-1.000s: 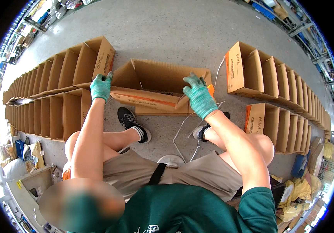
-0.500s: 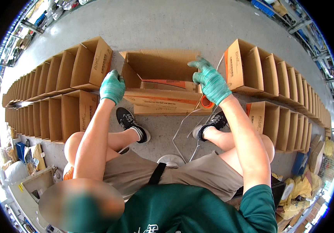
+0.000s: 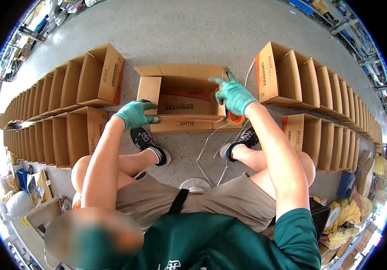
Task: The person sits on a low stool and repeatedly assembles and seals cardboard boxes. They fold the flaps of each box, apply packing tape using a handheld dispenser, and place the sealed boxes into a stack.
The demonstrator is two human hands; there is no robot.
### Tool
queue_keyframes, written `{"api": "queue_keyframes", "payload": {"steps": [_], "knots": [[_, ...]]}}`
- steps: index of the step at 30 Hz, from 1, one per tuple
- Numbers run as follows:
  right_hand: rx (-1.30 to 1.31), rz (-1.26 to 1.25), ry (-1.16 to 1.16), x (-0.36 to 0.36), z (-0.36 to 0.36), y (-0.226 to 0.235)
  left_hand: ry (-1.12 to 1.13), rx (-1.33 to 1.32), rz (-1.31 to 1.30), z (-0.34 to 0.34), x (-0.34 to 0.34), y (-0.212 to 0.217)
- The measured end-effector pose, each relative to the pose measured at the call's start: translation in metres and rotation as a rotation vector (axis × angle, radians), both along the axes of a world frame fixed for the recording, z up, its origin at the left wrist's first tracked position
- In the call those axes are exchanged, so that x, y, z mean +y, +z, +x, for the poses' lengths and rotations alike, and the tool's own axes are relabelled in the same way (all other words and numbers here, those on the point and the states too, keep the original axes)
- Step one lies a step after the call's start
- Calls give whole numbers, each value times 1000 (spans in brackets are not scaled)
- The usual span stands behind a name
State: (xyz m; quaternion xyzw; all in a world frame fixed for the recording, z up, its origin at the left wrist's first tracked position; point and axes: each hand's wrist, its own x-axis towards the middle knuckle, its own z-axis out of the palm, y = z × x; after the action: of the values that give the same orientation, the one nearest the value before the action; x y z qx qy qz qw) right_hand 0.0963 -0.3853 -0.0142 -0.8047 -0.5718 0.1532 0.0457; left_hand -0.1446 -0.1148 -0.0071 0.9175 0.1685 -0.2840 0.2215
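An open cardboard carton (image 3: 189, 102) stands on the floor in front of my feet, its inside facing up. Its left end flap (image 3: 149, 88) is folded over the opening, and the long far flap (image 3: 182, 70) stands out. At the near left corner is my left hand (image 3: 136, 115), in a green glove, with fingers spread along the carton's edge. My right hand (image 3: 236, 95), gloved alike, is over the right end with its fingers apart, partly hiding that side. Just below it, an orange ring-shaped thing (image 3: 235, 118) sits by the carton's near right corner.
Rows of upright open cartons curve away on the left (image 3: 101, 76) and on the right (image 3: 270, 76). A white cord (image 3: 201, 157) lies between my shoes (image 3: 146, 143). Grey floor (image 3: 180, 31) stretches beyond the carton. Shelving (image 3: 348, 27) stands at the far right.
The left end flap has come down over the carton's opening. My left hand has moved down and opened; the right has shifted slightly down. The near flap is lower.
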Motion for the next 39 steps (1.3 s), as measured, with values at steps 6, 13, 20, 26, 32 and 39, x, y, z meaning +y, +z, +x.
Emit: {"api": "queue_keyframes", "payload": {"steps": [6,13,20,26,32,39], "knots": [[267,-282,-389,35,-19,22,-39,74,17,15,-4,6],[119,-268,106,46,-25,-29,-10,-38,63,13,0,-6],[193,-23,-165,7,11,-53,101,-219,255,22,-4,-8],[162,34,-148,-8,17,-78,120,-506,585,34,-17,-14],[415,70,-268,-3,23,-84,771,-601,113,16,11,-85],[1023,519,-1094,44,13,-38,768,-356,131,16,2,-81]]}}
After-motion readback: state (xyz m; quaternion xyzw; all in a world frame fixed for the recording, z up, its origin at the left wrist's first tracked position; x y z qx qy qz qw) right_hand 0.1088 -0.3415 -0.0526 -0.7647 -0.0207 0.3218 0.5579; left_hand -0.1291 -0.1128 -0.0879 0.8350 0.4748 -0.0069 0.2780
